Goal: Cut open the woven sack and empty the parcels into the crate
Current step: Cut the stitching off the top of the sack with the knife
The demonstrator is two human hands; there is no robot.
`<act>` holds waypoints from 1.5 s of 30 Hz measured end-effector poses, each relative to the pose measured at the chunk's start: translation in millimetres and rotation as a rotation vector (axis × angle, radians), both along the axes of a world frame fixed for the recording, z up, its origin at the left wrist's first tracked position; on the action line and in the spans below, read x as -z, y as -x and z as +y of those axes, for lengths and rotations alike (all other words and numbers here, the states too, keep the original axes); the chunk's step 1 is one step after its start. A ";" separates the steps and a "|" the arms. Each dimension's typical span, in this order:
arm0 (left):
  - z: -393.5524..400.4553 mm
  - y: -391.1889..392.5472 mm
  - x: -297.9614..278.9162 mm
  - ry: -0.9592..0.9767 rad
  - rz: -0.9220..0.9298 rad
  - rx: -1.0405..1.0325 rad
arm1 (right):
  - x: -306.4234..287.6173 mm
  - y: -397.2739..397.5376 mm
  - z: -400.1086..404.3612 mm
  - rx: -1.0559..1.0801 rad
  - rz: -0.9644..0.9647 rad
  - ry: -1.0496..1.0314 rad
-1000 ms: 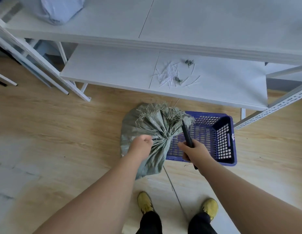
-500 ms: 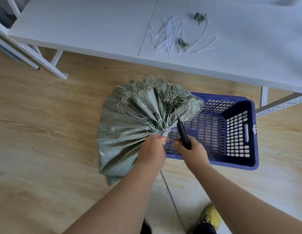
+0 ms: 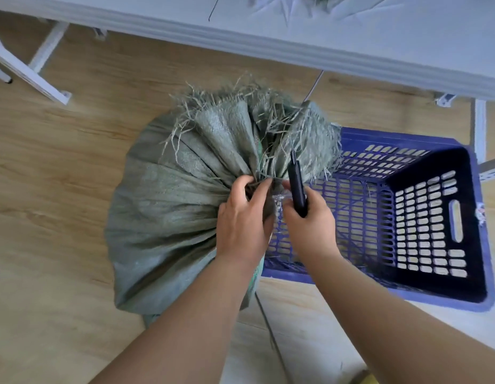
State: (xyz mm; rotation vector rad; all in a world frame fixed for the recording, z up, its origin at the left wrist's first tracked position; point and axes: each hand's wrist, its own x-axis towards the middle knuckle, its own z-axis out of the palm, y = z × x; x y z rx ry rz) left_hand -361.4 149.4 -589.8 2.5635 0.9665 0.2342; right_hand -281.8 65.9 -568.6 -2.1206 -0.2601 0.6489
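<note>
Left hand (image 3: 242,217) pinches the gathered neck of the woven sack (image 3: 169,212), fingers closed on the bunched cloth. Right hand (image 3: 310,220) is wrapped around a slim black cutter (image 3: 297,187), tip pointing up, just beside the neck. Sack: grey-green woven plastic, coarse weave, radiating pleats, frayed straw-like fibres at the mouth; bulging, it stands on the wood-grain floor (image 3: 47,189). Blue plastic crate (image 3: 423,217), rectangular with slotted lattice walls and a handle slot, sits on the floor touching the sack's right side. Beyond, the white bench (image 3: 351,31) carries pale scraps, blurred.
</note>
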 end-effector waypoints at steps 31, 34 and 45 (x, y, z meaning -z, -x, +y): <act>21.2 31.2 -21.2 -0.083 -0.101 -0.016 | 0.2 -9.2 3.4 -0.245 -0.107 -0.470; 13.2 28.3 -23.3 0.004 -0.032 -0.002 | 6.6 -5.1 -11.0 -0.167 0.031 -0.509; -8.9 18.6 -21.4 -0.237 -0.030 0.021 | 20.0 -18.4 -31.7 -0.086 0.213 -0.528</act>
